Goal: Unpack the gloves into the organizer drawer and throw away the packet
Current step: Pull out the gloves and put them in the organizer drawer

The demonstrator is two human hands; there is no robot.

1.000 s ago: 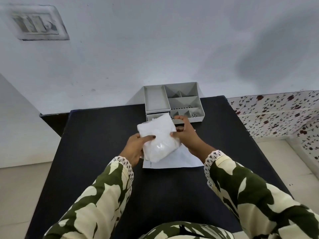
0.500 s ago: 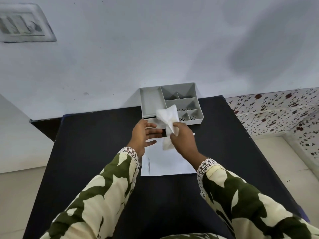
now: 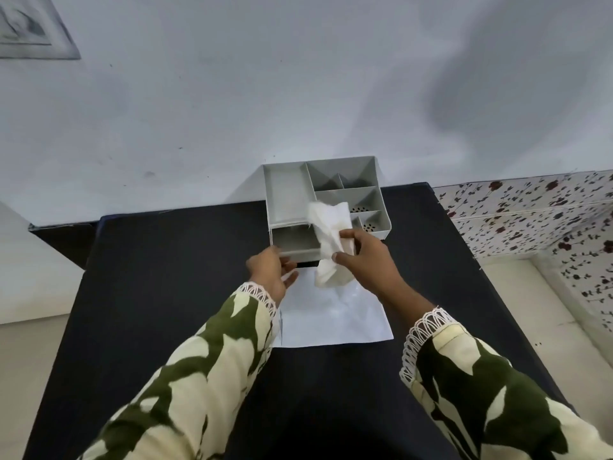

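At the far upper left of the frame a grey framed plate (image 3: pixel 31 28) sits on the pale wall. Below it, the black table (image 3: pixel 172 293) fills the lower middle of the frame.

Left of centre, the left hand (image 3: pixel 270 272) reaches forward from a green-and-cream patterned sleeve (image 3: pixel 205 366) with a lace cuff. Its fingers touch the front edge of the drawer (image 3: pixel 295 240), which stands pulled out from the lower left of the grey organizer (image 3: pixel 288 194); the fingers are loosely curled on that edge, the lower ones slightly spread. The drawer looks bare where it shows.

The organizer stands at the far edge of the table, against the wall, with several open compartments on top.

Just right of the drawer, the white gloves (image 3: pixel 330 240) hang as a crumpled bundle in the air, overlapping the organizer's front right compartments in the picture. The right hand (image 3: pixel 368 260) pinches them between thumb and fingers around their middle.

Beneath both hands, the flat white packet (image 3: pixel 335 320) lies on the table, just in front of the organizer.

At the right edge of the frame a floral-patterned wall (image 3: pixel 530 214) meets a pale floor.
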